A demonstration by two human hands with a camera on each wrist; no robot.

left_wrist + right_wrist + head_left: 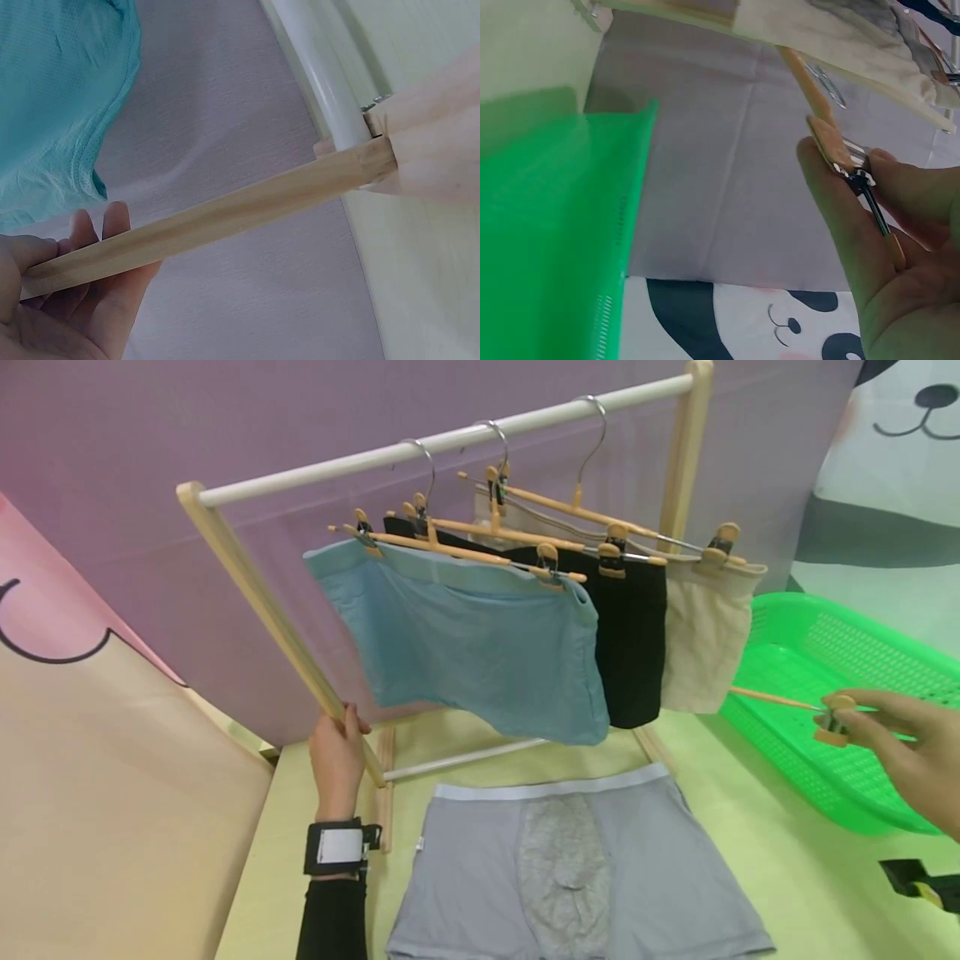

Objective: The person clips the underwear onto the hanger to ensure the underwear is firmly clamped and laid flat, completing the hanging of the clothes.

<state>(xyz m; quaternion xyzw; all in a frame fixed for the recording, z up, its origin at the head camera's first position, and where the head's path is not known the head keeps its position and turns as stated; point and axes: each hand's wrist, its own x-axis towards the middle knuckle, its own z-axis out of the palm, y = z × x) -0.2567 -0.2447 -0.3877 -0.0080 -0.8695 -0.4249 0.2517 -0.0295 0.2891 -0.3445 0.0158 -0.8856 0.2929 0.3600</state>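
Note:
My left hand [337, 760] grips the lower part of the wooden side post [262, 602] of a small garment rack; in the left wrist view its fingers curl around the post. On the right, my right hand [900, 743] pinches the end clip [832, 146] of a clip hanger [776, 698]. The hanger's far part is hidden behind the hung clothes. Light blue boxer briefs [465, 643], black briefs [630, 643] and beige briefs [705, 627] hang from clip hangers on the white rail [315, 470]. Grey boxer briefs [480, 860] lie flat in front of the rack.
A green plastic basket [817, 797] stands on the table [795, 877] at the right, below my right hand. A black strap-like item [903, 877] shows at the right edge. Behind the rack hangs a purple backdrop [150, 435].

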